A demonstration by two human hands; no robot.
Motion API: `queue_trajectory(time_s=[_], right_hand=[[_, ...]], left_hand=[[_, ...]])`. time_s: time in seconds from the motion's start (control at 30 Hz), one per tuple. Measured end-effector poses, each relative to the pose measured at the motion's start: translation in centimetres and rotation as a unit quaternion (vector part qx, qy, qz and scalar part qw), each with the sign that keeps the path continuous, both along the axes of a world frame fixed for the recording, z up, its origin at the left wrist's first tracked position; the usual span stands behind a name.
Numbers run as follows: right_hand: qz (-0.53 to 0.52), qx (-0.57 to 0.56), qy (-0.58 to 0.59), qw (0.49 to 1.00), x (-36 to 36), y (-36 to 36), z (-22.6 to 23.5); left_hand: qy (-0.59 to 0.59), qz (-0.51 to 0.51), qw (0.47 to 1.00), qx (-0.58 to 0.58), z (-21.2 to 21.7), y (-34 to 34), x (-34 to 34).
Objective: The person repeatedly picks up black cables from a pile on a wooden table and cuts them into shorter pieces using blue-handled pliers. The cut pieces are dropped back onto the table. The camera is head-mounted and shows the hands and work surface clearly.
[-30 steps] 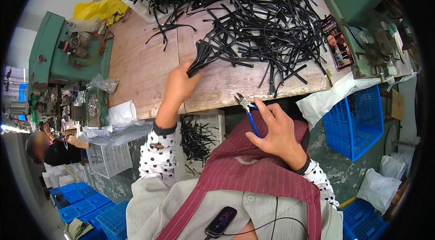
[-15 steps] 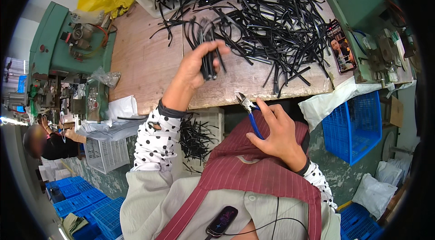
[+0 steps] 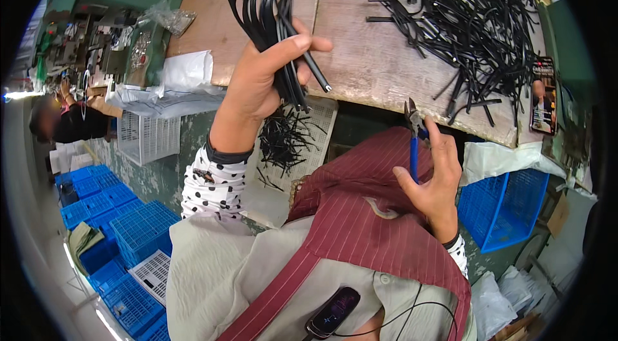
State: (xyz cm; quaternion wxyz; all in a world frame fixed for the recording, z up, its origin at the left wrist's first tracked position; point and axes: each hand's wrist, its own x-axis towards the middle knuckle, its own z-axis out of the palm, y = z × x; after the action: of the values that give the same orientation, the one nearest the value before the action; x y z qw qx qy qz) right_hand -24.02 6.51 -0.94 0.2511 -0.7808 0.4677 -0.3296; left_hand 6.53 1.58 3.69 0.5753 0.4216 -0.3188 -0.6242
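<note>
The left hand [image 3: 254,86] has its grip clamped round a bundle of black cables [image 3: 273,19], lifted up off the wooden bench [image 3: 367,64] with the cut ends fanning out above the fist and a few tails poking out below. They look light and bendy but springy, probably a bit slick in their sheathing, so a loose hold would likely let single strands slide out. Squeezing the bunch around its middle, like she's doing, seems the sane way to keep them together.

The right hand [image 3: 434,177] is closed on a pair of blue-handled cutters [image 3: 413,138], nose pointing up, near the bench edge and well apart from the bundle.

Other stuff: a big tangled pile of black cables [image 3: 476,12] on the bench's far right, a phone [image 3: 543,96] propped by it, a white crate [image 3: 302,141] of short black offcuts under the bench, blue crates [image 3: 508,206] on the floor. Another person sits far off left. Nothing really sits between bundle and cutters.
</note>
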Motion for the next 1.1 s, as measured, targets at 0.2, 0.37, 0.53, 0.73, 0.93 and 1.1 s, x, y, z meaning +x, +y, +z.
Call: queue_trajectory(time_s=[0.2, 0.37, 0.53, 0.73, 0.93, 1.1], right_hand=[[0.036, -0.012, -0.006, 0.999, 1.5, -0.3, 0.8], [0.058, -0.004, 0.003, 0.998, 2.5, 0.1, 1.6], [0.048, 0.027, 0.023, 0.998, 2.6, 0.4, 1.8], [0.052, 0.031, 0.021, 0.998, 2.3, 0.6, 1.9], [0.061, 0.05, -0.002, 0.997, 1.9, 0.7, 1.4], [0.076, 0.005, 0.034, 0.996, 1.0, 0.4, 2.0]], left_hand=[[0.106, -0.058, 0.992, -0.024, -2.6, 2.2, 0.0], [0.213, -0.055, 0.971, -0.089, -5.3, 1.5, -3.1], [0.246, -0.051, 0.959, -0.133, -4.6, 1.4, -5.2], [0.158, -0.04, 0.97, -0.18, -3.8, 1.5, -6.2], [0.113, -0.014, 0.978, -0.175, -3.7, 1.8, -6.9], [0.214, -0.126, 0.963, -0.101, -3.6, 0.8, -5.3]])
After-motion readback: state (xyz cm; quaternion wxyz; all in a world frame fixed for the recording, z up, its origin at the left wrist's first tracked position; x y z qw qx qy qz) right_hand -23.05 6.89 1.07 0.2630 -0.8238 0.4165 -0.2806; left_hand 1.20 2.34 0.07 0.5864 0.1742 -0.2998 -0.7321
